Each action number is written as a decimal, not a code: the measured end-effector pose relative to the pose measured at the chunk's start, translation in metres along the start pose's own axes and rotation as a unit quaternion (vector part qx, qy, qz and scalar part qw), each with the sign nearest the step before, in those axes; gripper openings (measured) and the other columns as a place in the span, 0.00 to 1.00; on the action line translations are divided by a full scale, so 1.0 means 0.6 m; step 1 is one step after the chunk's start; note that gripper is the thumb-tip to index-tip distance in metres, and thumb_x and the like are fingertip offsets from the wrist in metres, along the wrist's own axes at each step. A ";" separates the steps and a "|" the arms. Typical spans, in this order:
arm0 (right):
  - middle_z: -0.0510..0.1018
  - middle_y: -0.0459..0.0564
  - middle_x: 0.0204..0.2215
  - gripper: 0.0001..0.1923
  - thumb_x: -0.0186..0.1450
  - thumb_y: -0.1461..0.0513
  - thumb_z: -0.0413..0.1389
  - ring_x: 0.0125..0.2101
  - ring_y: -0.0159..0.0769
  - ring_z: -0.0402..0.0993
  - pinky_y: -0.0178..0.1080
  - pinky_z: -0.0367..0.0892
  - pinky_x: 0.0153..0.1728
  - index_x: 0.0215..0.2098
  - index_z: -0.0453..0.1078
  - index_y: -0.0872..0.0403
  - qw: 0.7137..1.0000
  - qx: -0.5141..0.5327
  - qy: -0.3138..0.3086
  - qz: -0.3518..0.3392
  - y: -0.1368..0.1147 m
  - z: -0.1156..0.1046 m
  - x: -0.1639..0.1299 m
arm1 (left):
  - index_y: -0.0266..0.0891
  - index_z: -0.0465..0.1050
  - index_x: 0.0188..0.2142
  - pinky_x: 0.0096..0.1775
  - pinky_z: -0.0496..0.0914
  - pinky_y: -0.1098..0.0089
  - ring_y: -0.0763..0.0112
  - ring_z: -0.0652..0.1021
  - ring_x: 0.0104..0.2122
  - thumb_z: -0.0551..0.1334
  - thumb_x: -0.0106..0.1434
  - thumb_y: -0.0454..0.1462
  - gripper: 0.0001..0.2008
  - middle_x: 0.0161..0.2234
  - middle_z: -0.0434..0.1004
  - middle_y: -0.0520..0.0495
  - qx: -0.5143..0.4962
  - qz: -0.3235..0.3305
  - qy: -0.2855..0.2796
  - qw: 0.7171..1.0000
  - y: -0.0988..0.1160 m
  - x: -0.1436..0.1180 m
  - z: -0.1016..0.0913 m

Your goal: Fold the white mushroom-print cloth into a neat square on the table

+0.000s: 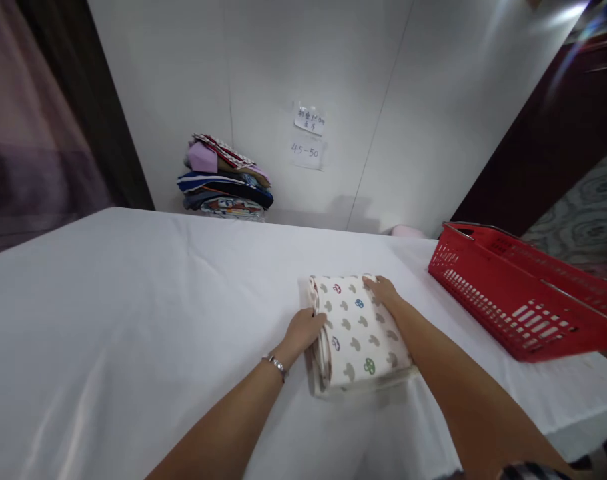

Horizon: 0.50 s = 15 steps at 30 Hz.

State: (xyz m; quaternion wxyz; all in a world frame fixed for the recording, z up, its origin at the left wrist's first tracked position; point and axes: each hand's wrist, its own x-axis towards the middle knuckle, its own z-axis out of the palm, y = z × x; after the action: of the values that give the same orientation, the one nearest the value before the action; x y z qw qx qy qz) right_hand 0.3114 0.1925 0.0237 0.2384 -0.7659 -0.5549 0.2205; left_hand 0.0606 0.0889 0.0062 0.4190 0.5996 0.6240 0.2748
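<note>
Head view: a folded mushroom-print cloth (358, 333) lies near the table's (133, 300) right edge, beside a red basket (523, 293). The left hand (306, 330) grips its left edge; the right hand (383, 290) rests open on its far right corner.
</note>
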 end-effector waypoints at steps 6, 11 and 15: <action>0.68 0.60 0.55 0.36 0.58 0.44 0.50 0.56 0.51 0.62 0.43 0.57 0.54 0.57 0.64 0.58 0.999 -0.045 0.009 -0.002 0.019 0.022 0.008 | 0.36 0.70 0.27 0.33 0.63 0.69 0.63 0.75 0.32 0.53 0.59 0.42 0.13 0.31 0.77 0.42 0.015 0.005 0.003 1.000 -0.001 0.004 0.002; 0.69 0.60 0.55 0.37 0.58 0.43 0.50 0.55 0.51 0.63 0.43 0.57 0.54 0.56 0.64 0.59 0.999 -0.043 -0.001 -0.009 0.022 0.025 0.017 | 0.37 0.69 0.26 0.32 0.63 0.69 0.63 0.74 0.31 0.52 0.59 0.42 0.13 0.30 0.76 0.45 0.002 0.011 -0.005 1.000 -0.004 0.005 0.004; 0.69 0.60 0.54 0.37 0.58 0.43 0.50 0.55 0.51 0.63 0.45 0.56 0.55 0.57 0.64 0.58 0.999 -0.029 -0.021 -0.009 0.016 0.016 0.014 | 0.37 0.69 0.26 0.33 0.63 0.70 0.64 0.74 0.32 0.53 0.59 0.42 0.13 0.30 0.76 0.45 -0.001 0.002 0.000 1.000 -0.004 0.006 0.004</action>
State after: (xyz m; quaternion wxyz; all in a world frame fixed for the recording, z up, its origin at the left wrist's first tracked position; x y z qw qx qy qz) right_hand 0.3156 0.1992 0.0096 0.2064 -0.7631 -0.5724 0.2180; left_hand 0.0619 0.0919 0.0020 0.4185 0.6005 0.6229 0.2762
